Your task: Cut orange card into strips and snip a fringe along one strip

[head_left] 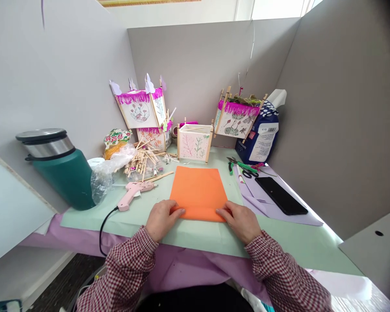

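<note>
Red checked sleeves (125, 273) ran down both arms to the 2 hands. The left hand (162, 220) and the right hand (239, 222) lay on the near edge of an orange paper sheet (198, 190), and that edge looked folded over. Neither hand was clenched. Both were spread loosely on the paper and grasped nothing that I could see. The orange paper sheet lay flat on a pale green mat (195, 236).

Left of the orange paper sheet sat a pink glue gun (134, 195) with a black cord (104, 227) curling off the mat. Farther left stood a big green flask (63, 173), with a clear plastic bag (104, 182) touching it. Beyond the paper on the left was a heap of wooden sticks (143, 160). Behind that heap, 2 paper lanterns with pink fringe (143, 115) were stacked up and tilted. Straight behind the paper stood 1 small paper lantern (194, 142).

Right of the paper lay a purple sheet (266, 203) with a black phone (281, 195) and black-handled scissors (249, 173) on it. Farther back on that side, 1 more fringed lantern (237, 118) leaned by a blue bag (258, 134).
</note>
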The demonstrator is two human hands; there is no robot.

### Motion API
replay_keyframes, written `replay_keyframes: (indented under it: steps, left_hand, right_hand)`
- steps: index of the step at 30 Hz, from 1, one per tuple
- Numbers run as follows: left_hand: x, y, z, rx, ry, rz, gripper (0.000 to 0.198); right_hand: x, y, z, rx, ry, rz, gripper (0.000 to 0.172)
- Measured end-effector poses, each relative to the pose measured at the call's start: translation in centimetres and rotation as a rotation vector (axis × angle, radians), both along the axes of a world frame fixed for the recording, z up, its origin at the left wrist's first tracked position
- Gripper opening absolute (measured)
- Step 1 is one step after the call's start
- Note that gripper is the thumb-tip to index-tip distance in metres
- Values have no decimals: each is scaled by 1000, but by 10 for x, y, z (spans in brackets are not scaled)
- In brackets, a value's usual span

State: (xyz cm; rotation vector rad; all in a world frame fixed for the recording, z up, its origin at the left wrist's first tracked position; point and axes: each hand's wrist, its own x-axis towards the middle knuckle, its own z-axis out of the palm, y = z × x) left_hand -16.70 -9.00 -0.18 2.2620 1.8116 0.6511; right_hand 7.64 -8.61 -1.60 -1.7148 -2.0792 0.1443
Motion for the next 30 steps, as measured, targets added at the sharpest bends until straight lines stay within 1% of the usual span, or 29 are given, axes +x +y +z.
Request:
replay_keyframes:
  steps: [3, 10, 17, 20, 23, 24, 25, 27, 29, 30]
  left_hand:
    - [2, 1, 0, -11, 15, 16, 22]
    - [5, -2, -4, 57, 102, 45, 19]
    - [9, -6, -6, 149, 238, 111, 21]
    - [9, -12, -5, 231, 236, 176, 21]
    - [15, -22, -3, 404, 229, 234, 24]
    - [20, -26, -2, 462, 220, 218, 23]
    - [26, -30, -2, 507, 210, 172, 23]
    - [41, -36, -5, 547, 202, 3, 24]
    - [58, -39, -10, 520, 229, -194, 29]
    - [65, -40, -14, 497, 249, -266, 33]
  right_hand:
    - [-1, 3, -2, 27, -59, -17, 27]
    - [-6, 4, -8, 139, -194, -18, 26]
    - [-7, 6, -12, 166, -241, -12, 24]
    - [-6, 6, -12, 158, -238, -7, 24]
    - [-6, 6, -11, 152, -232, 6, 24]
    - [-6, 5, -11, 151, -230, 8, 24]
    - [-7, 5, -11, 151, -229, 10, 25]
    - [-7, 5, -11, 153, -232, 13, 24]
    - [-7, 5, -11, 157, -240, 15, 23]
    - [-6, 5, -11, 160, -246, 16, 21]
